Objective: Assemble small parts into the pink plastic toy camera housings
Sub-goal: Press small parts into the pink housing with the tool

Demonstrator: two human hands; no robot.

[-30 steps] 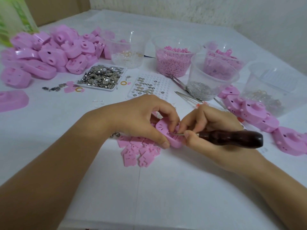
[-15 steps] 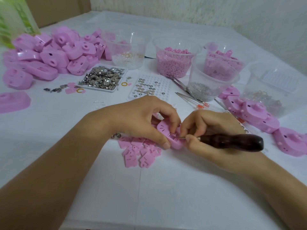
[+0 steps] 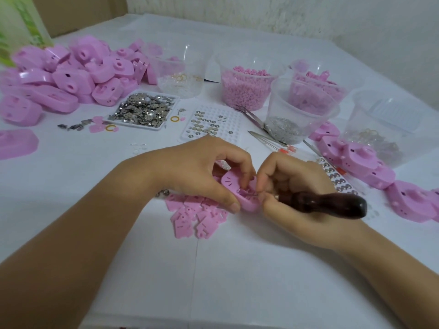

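Gripping one housing (image 3: 231, 181), left hand (image 3: 197, 167); right hand (image 3: 293, 184) grips one tool (image 3: 332, 204)

Surface: table (image 3: 213, 269) under a white cover
Far left: heap of pink camera housings (image 3: 71, 74); lone housing (image 3: 16, 143) at the left edge
Middle: white tray of small metal pieces (image 3: 145, 110); just beside it a yellow ring (image 3: 174, 118) and a perforated tray (image 3: 211, 124) holding round metal discs
Back: clear cup of pink beads (image 3: 247, 89); clear cup of silver bits (image 3: 294, 115)
Between cups: tweezers (image 3: 251, 117)
Centre: flat pink plates (image 3: 197, 214), overlapping
Right: row of pink housings (image 3: 365, 165)
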